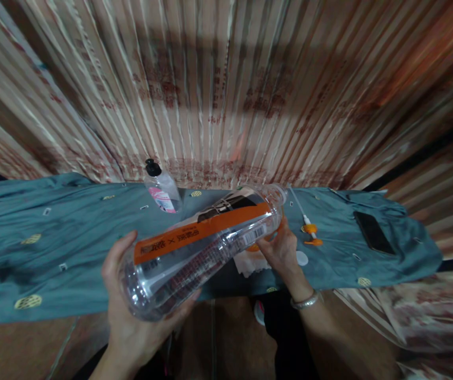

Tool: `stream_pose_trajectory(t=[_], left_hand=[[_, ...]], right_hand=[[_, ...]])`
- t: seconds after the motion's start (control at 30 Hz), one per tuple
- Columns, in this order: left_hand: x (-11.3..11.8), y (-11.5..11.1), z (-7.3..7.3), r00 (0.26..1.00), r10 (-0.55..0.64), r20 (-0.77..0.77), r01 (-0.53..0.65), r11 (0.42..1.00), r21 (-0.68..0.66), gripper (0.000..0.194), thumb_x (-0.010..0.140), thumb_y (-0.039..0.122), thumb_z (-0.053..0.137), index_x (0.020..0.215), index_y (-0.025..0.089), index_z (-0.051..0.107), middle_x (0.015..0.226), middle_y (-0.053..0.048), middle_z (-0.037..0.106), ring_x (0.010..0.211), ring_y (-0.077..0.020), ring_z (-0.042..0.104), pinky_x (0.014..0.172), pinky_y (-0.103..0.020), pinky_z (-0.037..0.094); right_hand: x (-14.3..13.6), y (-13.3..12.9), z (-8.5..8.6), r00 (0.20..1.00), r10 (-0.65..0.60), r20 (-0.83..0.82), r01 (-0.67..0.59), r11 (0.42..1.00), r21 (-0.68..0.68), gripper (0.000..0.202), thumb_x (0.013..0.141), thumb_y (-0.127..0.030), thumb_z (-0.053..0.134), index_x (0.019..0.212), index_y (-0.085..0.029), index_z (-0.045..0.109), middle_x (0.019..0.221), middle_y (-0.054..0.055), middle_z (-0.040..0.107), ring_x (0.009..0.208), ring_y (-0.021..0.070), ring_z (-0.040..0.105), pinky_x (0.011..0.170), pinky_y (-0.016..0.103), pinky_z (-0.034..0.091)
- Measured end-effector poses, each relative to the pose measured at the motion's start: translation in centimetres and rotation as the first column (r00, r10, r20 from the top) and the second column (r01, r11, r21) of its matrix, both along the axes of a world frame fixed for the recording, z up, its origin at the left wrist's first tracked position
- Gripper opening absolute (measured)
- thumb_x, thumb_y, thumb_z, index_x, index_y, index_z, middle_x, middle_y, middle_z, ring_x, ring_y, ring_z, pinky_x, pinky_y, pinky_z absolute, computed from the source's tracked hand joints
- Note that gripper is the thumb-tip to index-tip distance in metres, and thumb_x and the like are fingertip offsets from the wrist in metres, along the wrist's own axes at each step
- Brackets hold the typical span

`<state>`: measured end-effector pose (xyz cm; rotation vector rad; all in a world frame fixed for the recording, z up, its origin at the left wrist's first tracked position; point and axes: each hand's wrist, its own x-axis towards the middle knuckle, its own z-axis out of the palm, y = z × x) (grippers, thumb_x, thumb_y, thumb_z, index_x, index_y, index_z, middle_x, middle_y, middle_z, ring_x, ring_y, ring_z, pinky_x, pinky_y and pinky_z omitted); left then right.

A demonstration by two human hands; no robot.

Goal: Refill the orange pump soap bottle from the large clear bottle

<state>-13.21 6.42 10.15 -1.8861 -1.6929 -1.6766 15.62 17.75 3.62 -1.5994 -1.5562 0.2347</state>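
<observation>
A large clear plastic bottle [206,243] with an orange-striped label lies tilted across both hands above the cloth-covered table. Around its broad base curls my left hand [131,322], fingers and thumb on either side. My right hand [285,248] grips it near the neck, whose open mouth points up and to the right. No cap shows on that mouth. Just right of the neck, an orange pump head [311,232] with a white tube rests on the cloth. A white crumpled piece of wrapping or tissue [248,264] lies partly hidden beneath the bottle and right hand.
A smaller clear pump bottle [164,192] with a black top and pink label stands at the back left. On the right lies a black phone [374,232]. A small white disc [302,258] is beside my right wrist. Pleated curtains [210,95] hang behind the green tablecloth [76,237].
</observation>
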Motion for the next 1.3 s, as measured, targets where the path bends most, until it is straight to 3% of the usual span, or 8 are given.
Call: stream_pose_trajectory(t=[0.17,0.33,0.6,0.77,0.93,1.13,1.3], left_hand=[[0.0,-0.1,0.1,0.999,-0.025,-0.02,0.025,1.0,-0.006,0.118,0.074,0.058,0.096,0.18,0.049,0.043,0.134,-0.006,0.07,0.106,-0.0349,0.077,0.083,-0.054,0.072],[0.4,-0.1,-0.3,0.998,0.045,0.051,-0.047,0.998,0.032,0.114,0.073,0.066,0.093,0.176,0.046,0.05,0.147,-0.008,0.068,0.115,-0.0391,0.075,0.092,-0.062,0.071],[0.4,0.0,-0.4,0.998,0.041,0.054,-0.043,0.999,0.028,0.114,0.071,0.06,0.095,0.176,0.045,0.052,0.145,-0.008,0.069,0.117,-0.0391,0.075,0.099,-0.062,0.071],[-0.2,-0.1,-0.3,1.0,-0.022,-0.008,0.022,1.0,-0.014,0.121,0.071,0.057,0.098,0.179,0.049,0.044,0.143,-0.007,0.066,0.111,-0.036,0.077,0.089,-0.057,0.074],[0.2,-0.1,-0.5,0.997,0.028,0.068,-0.028,1.0,0.003,0.115,0.072,0.063,0.094,0.176,0.048,0.049,0.146,-0.007,0.066,0.118,-0.038,0.075,0.1,-0.06,0.073],[-1.2,-0.7,-1.1,0.999,-0.035,0.0,0.035,0.998,-0.053,0.128,0.065,0.047,0.104,0.179,0.046,0.044,0.151,-0.01,0.066,0.121,-0.0406,0.076,0.102,-0.062,0.074],[-1.7,-0.8,-1.4,1.0,-0.028,0.01,0.028,0.998,-0.054,0.134,0.057,0.044,0.108,0.177,0.046,0.047,0.152,-0.01,0.067,0.123,-0.0428,0.076,0.102,-0.065,0.075]], right_hand=[[-0.1,0.0,-0.1,1.0,-0.01,-0.015,0.01,1.0,0.018,0.053,0.085,-0.06,0.075,0.124,-0.026,0.062,0.097,0.015,0.088,0.084,0.0394,0.085,0.075,0.055,0.07],[-0.1,0.0,0.0,0.999,0.012,-0.03,-0.011,1.0,0.022,0.05,0.084,-0.06,0.075,0.119,-0.027,0.061,0.097,0.014,0.086,0.083,0.0379,0.084,0.076,0.055,0.071],[-0.2,0.0,0.1,1.0,-0.008,-0.027,0.008,1.0,-0.002,0.047,0.082,-0.056,0.077,0.117,-0.029,0.06,0.097,0.012,0.087,0.084,0.0378,0.085,0.076,0.056,0.072],[-0.1,0.0,0.2,1.0,-0.006,-0.007,0.006,1.0,0.002,0.049,0.083,-0.062,0.072,0.116,-0.027,0.06,0.093,0.013,0.086,0.078,0.0353,0.083,0.075,0.051,0.07],[-0.2,0.0,0.2,1.0,-0.011,0.001,0.011,1.0,0.019,0.05,0.085,-0.063,0.069,0.117,-0.026,0.06,0.093,0.013,0.086,0.079,0.0343,0.083,0.076,0.05,0.069],[-0.3,0.0,0.3,1.0,-0.02,-0.021,0.021,1.0,0.015,0.049,0.083,-0.063,0.072,0.114,-0.026,0.061,0.09,0.013,0.086,0.078,0.0358,0.083,0.074,0.049,0.068],[-0.3,0.0,0.2,0.999,-0.006,-0.031,0.006,1.0,0.022,0.05,0.084,-0.062,0.074,0.117,-0.027,0.06,0.094,0.014,0.087,0.08,0.0376,0.083,0.075,0.052,0.069]])
